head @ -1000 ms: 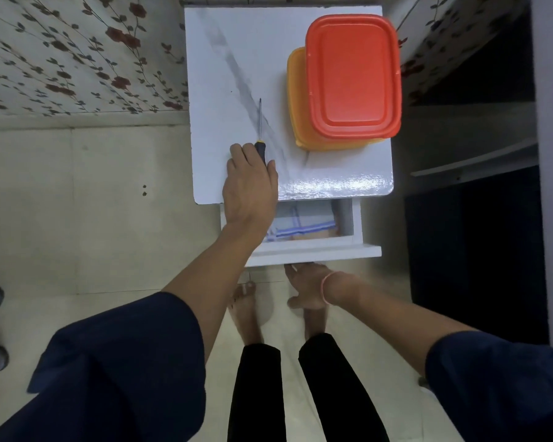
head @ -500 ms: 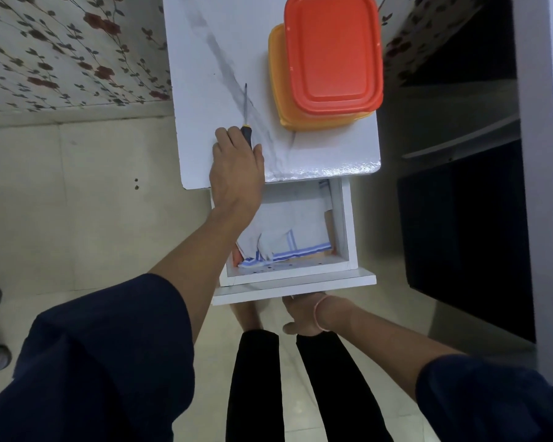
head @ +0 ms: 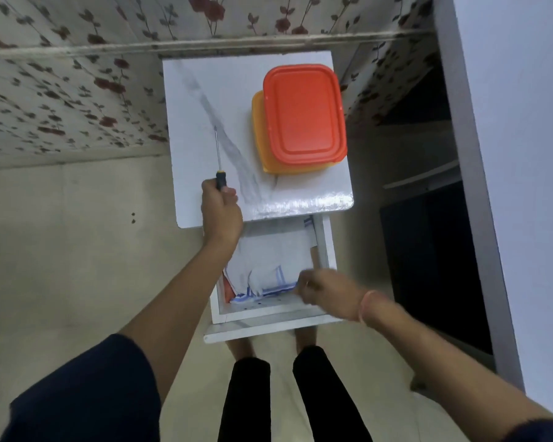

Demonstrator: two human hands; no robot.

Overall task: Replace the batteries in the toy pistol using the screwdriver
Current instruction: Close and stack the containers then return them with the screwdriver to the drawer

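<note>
Floral wallpaper (head: 61, 100) and pale floor tiles (head: 77, 266) surround a small white stand (head: 205, 100) with its drawer (head: 268, 327) pulled open.

At frame centre the stand's marbled top carries a red-lidded container (head: 304, 113) stacked on an orange container (head: 262, 145) at its right side; below, the drawer holds a white cloth (head: 268, 260) with blue stripes; the left hand (head: 221, 212), at the top's lower left edge, is clamped round the black handle of the screwdriver (head: 217, 154), its thin shaft pointing up-frame over the white surface; the right hand (head: 326, 291) is over the drawer's lower right, near the cloth's striped hem, too blurred to tell whether it grips anything.
</note>
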